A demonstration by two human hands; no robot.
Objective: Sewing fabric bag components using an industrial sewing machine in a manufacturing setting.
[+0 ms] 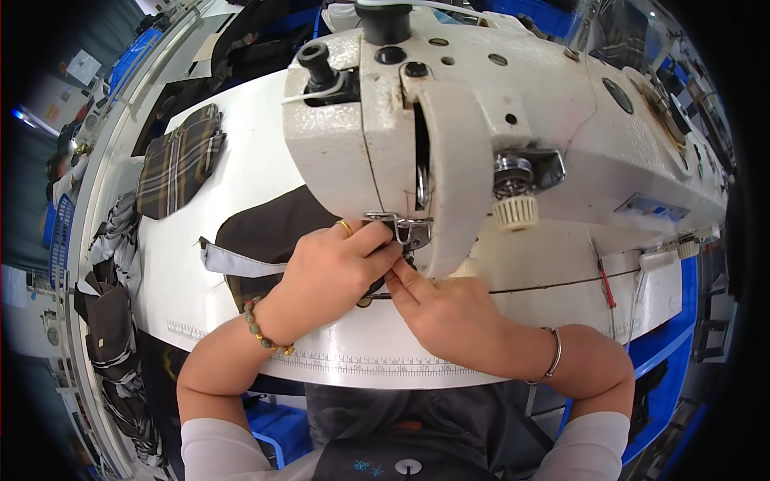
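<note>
A white sewing machine stands over the table, its needle area right at my fingertips. Beside the presser foot, my left hand is closed, its fingers pinching the edge of a dark brown fabric piece. This piece lies flat to the left of the needle, and a pale grey strip sticks out from under my left wrist. My right hand meets the left at the needle, thumb and index finger pressed together on the fabric edge. The spot where the fingertips meet is partly hidden by the hands and the machine head.
A plaid fabric piece lies at the table's far left. Bundled dark and plaid cloth hangs along the left edge. A printed ruler strip runs along the near edge. Right of the machine lies a thin red tool.
</note>
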